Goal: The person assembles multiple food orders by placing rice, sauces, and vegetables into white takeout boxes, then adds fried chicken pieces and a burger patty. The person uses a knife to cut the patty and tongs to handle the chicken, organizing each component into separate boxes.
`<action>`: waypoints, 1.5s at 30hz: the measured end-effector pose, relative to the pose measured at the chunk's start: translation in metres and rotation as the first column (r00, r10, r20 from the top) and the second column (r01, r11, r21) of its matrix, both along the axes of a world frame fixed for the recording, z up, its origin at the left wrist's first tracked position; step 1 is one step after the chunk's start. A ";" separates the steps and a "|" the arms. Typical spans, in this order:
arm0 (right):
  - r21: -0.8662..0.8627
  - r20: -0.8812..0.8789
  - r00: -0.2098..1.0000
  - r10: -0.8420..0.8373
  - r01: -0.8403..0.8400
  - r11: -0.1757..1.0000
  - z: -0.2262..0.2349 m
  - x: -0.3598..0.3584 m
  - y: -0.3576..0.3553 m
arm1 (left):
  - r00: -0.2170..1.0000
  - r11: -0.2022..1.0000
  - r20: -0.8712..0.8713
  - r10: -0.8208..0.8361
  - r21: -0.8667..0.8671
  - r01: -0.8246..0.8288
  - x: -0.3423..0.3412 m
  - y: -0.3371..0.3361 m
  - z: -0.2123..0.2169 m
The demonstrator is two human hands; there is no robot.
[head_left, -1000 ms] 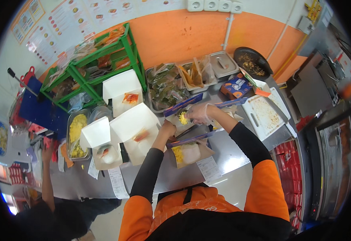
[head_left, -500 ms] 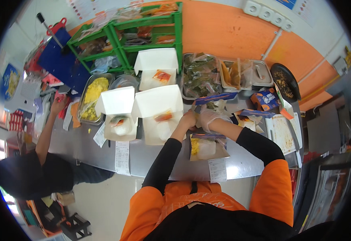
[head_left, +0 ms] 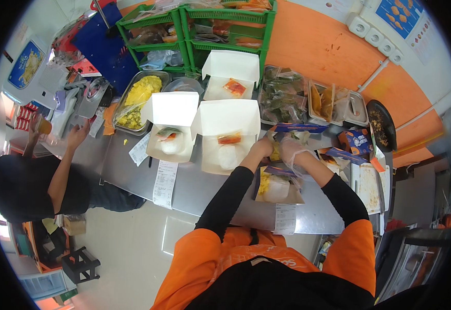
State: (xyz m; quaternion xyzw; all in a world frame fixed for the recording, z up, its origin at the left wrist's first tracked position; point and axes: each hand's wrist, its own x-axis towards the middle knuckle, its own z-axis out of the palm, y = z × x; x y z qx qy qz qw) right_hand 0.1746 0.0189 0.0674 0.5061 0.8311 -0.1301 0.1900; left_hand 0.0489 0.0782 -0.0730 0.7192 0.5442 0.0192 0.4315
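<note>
Running left-right by the hands (head_left: 291,149) — an open box (head_left: 287,127), lid (head_left: 308,128) farthest.

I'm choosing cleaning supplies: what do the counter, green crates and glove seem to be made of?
Counter: metal, likely stainless steel, smooth and fairly shiny; it is grey with bright reflections.
Green crates: probably moulded plastic, satin-looking; the colour is even and the sides openwork.
Glove: thin, clear plastic film, it seems; it looks see-through and loosely wrinkled. The exact plastic can't be told.

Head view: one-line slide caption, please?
Left hand and gloved right hand at a blue box, open white boxes to the left on a metal counter.
</note>
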 end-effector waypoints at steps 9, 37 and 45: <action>0.018 -0.071 0.986 -0.149 0.151 0.988 -0.003 -0.002 -0.007 | 0.994 0.991 -0.080 0.078 -0.104 -0.086 0.032 -0.021 0.034; -0.038 0.029 0.967 -0.254 0.256 0.966 0.063 0.100 -0.030 | 0.964 0.962 0.116 -0.237 0.169 0.216 -0.022 -0.077 0.184; -0.197 -0.356 0.664 -0.658 0.634 0.747 0.076 0.136 -0.074 | 0.969 0.998 0.241 0.057 -0.017 -0.055 -0.303 -0.178 0.276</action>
